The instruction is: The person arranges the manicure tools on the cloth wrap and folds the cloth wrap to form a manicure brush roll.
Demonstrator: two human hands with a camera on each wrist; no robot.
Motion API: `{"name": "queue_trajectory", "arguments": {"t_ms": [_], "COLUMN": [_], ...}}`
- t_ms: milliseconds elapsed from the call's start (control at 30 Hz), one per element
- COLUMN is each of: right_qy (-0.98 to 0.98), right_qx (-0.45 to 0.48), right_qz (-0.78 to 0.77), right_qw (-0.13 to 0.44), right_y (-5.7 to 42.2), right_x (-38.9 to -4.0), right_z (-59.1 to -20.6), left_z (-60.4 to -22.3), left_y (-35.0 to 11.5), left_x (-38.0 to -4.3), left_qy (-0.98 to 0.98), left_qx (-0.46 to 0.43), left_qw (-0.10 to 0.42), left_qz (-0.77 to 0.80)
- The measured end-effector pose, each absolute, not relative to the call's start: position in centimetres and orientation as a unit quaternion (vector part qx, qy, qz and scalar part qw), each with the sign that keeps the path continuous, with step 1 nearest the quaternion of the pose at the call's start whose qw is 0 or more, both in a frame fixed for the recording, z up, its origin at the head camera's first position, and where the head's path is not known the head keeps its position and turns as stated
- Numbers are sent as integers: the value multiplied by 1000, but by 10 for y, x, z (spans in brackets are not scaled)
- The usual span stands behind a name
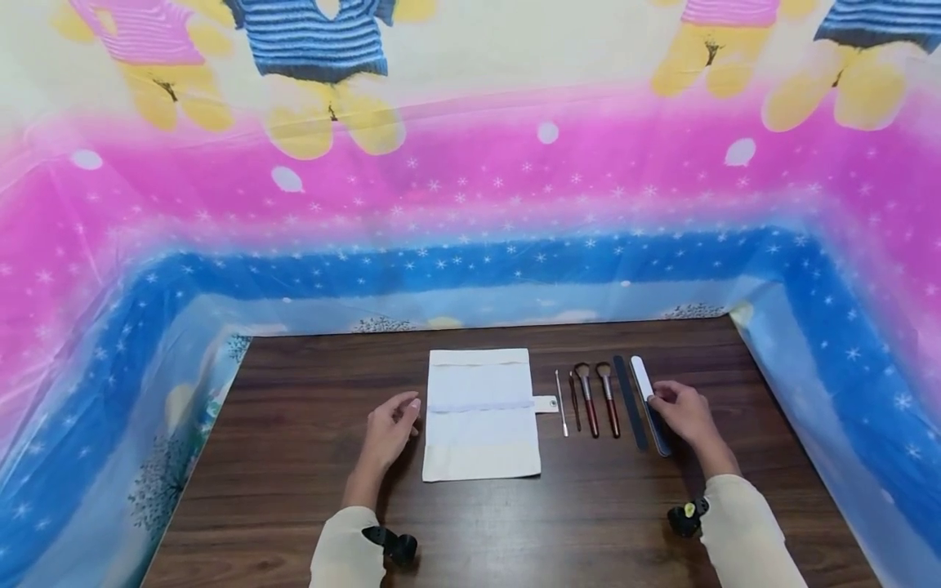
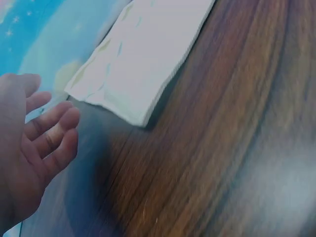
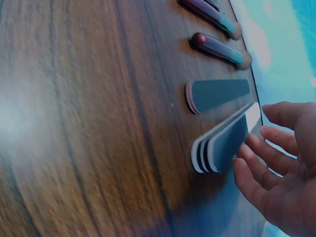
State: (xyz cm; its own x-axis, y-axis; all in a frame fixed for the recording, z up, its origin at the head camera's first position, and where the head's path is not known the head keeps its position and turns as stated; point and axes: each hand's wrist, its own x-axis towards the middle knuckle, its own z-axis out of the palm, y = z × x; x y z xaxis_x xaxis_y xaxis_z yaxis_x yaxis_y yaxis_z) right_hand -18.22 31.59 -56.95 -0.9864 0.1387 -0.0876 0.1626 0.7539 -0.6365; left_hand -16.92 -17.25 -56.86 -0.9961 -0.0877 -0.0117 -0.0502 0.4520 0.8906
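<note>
A flat white cloth pouch (image 1: 481, 445) with a snap tab (image 1: 546, 404) lies on the table. Just left of it, my left hand (image 1: 392, 429) hovers with relaxed fingers, holding nothing; the left wrist view shows them apart from the cloth (image 2: 143, 64). At the right end of a row of tools lies a thick nail buffer block (image 1: 642, 382), white at its far end and grey nearer me. My right hand (image 1: 684, 411) is at its right side, fingers loosely bent. In the right wrist view the fingertips are close to the buffer (image 3: 228, 143); whether they touch it I cannot tell.
Left of the buffer lie a dark nail file (image 1: 630, 404), two makeup brushes (image 1: 608, 400) with red-brown handles, a thin dark tool (image 1: 575, 402) and a slim metal stick (image 1: 562, 404). The wooden table (image 1: 470, 531) is bordered by a patterned cloth (image 1: 470, 261) behind and at both sides.
</note>
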Motion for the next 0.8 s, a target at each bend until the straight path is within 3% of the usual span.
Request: {"name": "queue_trajectory", "arguments": {"t_ms": [267, 600, 800], "right_qy": [934, 937, 933], "right_qx": [98, 148, 176], "right_qz": [-343, -318, -315], "right_qw": [5, -3, -5], "right_y": [309, 306, 303], "right_x": [-182, -184, -184], "right_z": [-576, -577, -575], "left_z": [-578, -588, -590], "left_y": [-165, -165, -165], "left_x": [-180, -195, -199], "left_qy": [-834, -842, -868], "left_qx": [62, 42, 41], "left_qw": [-21, -18, -47], "left_qz": [-549, -537, -493]}}
